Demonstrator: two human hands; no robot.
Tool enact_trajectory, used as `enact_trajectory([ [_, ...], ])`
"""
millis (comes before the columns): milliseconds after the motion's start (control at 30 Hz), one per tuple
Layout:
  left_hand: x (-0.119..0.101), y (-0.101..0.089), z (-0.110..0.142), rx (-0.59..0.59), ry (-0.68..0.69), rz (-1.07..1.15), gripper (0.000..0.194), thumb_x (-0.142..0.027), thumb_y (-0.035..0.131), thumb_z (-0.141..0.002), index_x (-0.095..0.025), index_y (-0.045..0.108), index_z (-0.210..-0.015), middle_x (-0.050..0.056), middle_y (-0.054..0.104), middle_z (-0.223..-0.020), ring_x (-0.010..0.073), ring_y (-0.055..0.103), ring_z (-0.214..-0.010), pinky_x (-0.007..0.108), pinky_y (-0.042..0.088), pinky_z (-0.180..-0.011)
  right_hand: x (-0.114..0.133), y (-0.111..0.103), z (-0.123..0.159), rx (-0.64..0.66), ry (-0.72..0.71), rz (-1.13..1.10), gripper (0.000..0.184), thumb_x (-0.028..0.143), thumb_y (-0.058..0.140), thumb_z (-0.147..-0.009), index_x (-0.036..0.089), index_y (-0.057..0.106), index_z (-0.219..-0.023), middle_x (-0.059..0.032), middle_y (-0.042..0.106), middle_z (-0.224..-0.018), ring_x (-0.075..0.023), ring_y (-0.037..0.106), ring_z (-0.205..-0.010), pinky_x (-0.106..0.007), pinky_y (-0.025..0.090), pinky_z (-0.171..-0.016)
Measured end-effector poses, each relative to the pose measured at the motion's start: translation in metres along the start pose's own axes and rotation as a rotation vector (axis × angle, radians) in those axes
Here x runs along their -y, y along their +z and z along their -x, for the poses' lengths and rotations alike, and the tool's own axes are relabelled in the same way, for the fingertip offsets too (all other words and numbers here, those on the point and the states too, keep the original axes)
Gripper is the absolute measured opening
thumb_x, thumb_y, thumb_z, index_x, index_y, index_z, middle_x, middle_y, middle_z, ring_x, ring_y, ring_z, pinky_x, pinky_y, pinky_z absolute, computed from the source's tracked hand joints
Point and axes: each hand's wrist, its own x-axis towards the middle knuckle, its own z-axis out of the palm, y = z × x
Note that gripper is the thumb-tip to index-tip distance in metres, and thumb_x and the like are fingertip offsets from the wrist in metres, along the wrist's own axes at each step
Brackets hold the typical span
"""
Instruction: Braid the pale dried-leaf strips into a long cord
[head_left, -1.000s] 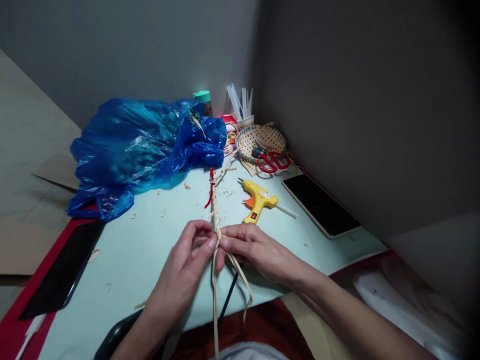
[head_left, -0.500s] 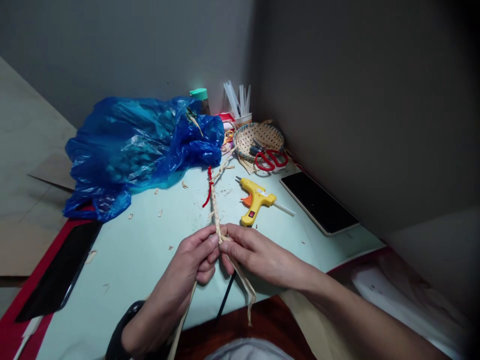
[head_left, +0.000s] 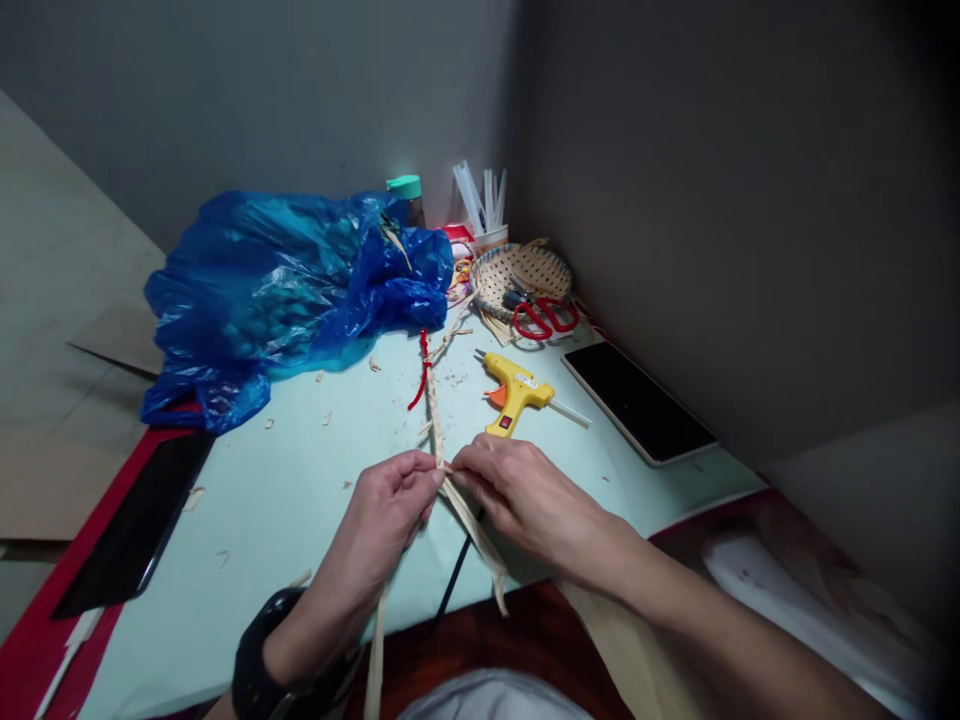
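A pale braid of flat, straw-like strips [head_left: 435, 420] runs away from me over the table, with a red fuzzy wire [head_left: 424, 370] twisted round its far end. My left hand [head_left: 394, 500] pinches the braid at its near end between thumb and forefinger. Just to the right, my right hand [head_left: 517, 490] has its fingers closed on one strip at the same spot. One loose strip [head_left: 476, 530] hangs toward me between the hands, and another [head_left: 376, 650] drops below my left wrist. Beyond my right hand lies a yellow glue gun [head_left: 516, 390] with a clear stick in its back.
A crumpled blue plastic bag [head_left: 300, 280] fills the back left. Red-handled scissors [head_left: 546, 318] rest by a woven basket [head_left: 517, 275], near a cup of glue sticks [head_left: 489, 238]. A tablet [head_left: 637, 400] lies right, a black phone-like slab [head_left: 139, 525] left. Straw scraps dot the pale table cover [head_left: 285, 520].
My right hand has shifted slightly up and right, drawing a strip sideways from the braid. My left hand keeps its pinch. The view has moved a little.
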Motion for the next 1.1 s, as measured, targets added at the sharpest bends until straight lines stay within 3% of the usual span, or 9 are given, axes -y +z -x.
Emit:
enact_trajectory([
  [200,0.000,0.005,0.001,-0.067,0.120,-0.058,0.019,-0.031,0.064,-0.079,-0.014,0.063,-0.074,-0.001,0.058,-0.061,0.0108,0.050,-0.060,0.022,0.038,-0.059,0.015,0.002,0.009,-0.084,0.038,0.020,0.026,0.025,0.040,-0.095,0.015,0.058,-0.079,-0.0073,0.060,-0.079,-0.0145,0.053,-0.068,-0.028,0.038,-0.066],
  [367,0.000,0.004,0.008,-0.051,0.062,0.112,0.020,-0.033,0.064,-0.080,-0.014,0.068,-0.086,-0.006,0.047,-0.050,0.0073,0.036,-0.046,0.019,0.028,-0.048,0.030,0.028,0.021,-0.096,-0.054,0.111,0.023,0.015,0.038,-0.091,0.014,0.059,-0.100,-0.0098,0.063,-0.095,-0.0180,0.057,-0.075,-0.031,0.040,-0.064],
  [467,0.000,0.001,0.010,-0.002,0.039,0.243,0.022,-0.031,0.066,-0.080,-0.013,0.068,-0.091,-0.003,0.053,-0.059,0.0045,0.033,-0.046,0.017,0.022,-0.044,0.030,0.039,0.025,-0.069,-0.142,0.213,0.031,0.009,0.044,-0.082,0.011,0.057,-0.111,-0.0137,0.062,-0.108,-0.0236,0.058,-0.089,-0.033,0.041,-0.064],
  [600,-0.004,-0.003,0.012,-0.006,0.033,0.271,0.018,-0.027,0.068,-0.079,-0.013,0.067,-0.090,-0.003,0.056,-0.063,0.0027,0.030,-0.046,0.016,0.023,-0.045,0.024,0.025,0.022,-0.063,-0.185,0.150,0.023,0.020,0.042,-0.092,0.015,0.063,-0.101,-0.0104,0.066,-0.099,-0.0209,0.059,-0.085,-0.032,0.042,-0.067],
  [667,-0.007,-0.003,0.013,-0.004,0.030,0.289,0.016,-0.027,0.068,-0.080,-0.014,0.067,-0.090,0.000,0.062,-0.071,0.0035,0.038,-0.050,0.016,0.028,-0.048,0.021,0.009,0.017,-0.165,-0.148,0.077,0.029,0.029,0.039,-0.097,0.017,0.065,-0.092,-0.0076,0.066,-0.087,-0.0187,0.057,-0.081,-0.031,0.041,-0.073],
  [733,-0.009,-0.004,0.013,0.011,0.036,0.289,0.016,-0.027,0.067,-0.081,-0.013,0.067,-0.089,0.001,0.064,-0.074,0.0039,0.040,-0.051,0.016,0.029,-0.048,0.019,-0.003,0.010,-0.294,-0.092,0.036,0.029,0.030,0.039,-0.097,0.016,0.064,-0.091,-0.0078,0.064,-0.088,-0.0182,0.055,-0.084,-0.031,0.040,-0.077],
  [800,-0.009,-0.004,0.013,0.024,0.048,0.278,0.017,-0.028,0.066,-0.081,-0.014,0.067,-0.091,0.001,0.065,-0.074,0.0045,0.043,-0.052,0.016,0.030,-0.048,0.016,-0.009,0.002,-0.247,-0.045,-0.043,0.026,0.030,0.039,-0.098,0.017,0.062,-0.096,-0.0066,0.064,-0.090,-0.0166,0.055,-0.082,-0.030,0.039,-0.076],
  [933,-0.007,-0.005,0.012,0.030,0.039,0.297,0.021,-0.021,0.068,-0.078,-0.017,0.065,-0.098,0.002,0.068,-0.085,0.0094,0.057,-0.070,0.018,0.043,-0.066,0.009,0.001,-0.012,0.034,-0.029,-0.269,0.031,0.036,0.034,-0.100,0.017,0.058,-0.092,-0.0025,0.061,-0.080,-0.0135,0.054,-0.074,-0.026,0.037,-0.068],
  [1100,-0.005,-0.007,0.014,0.103,0.032,0.265,0.025,-0.017,0.064,-0.080,-0.020,0.061,-0.104,0.001,0.068,-0.095,0.0101,0.060,-0.081,0.020,0.045,-0.076,0.002,0.013,-0.020,0.051,-0.020,-0.416,0.033,0.036,0.037,-0.099,0.017,0.054,-0.078,-0.0006,0.058,-0.075,-0.0117,0.052,-0.070,-0.024,0.036,-0.067],
])
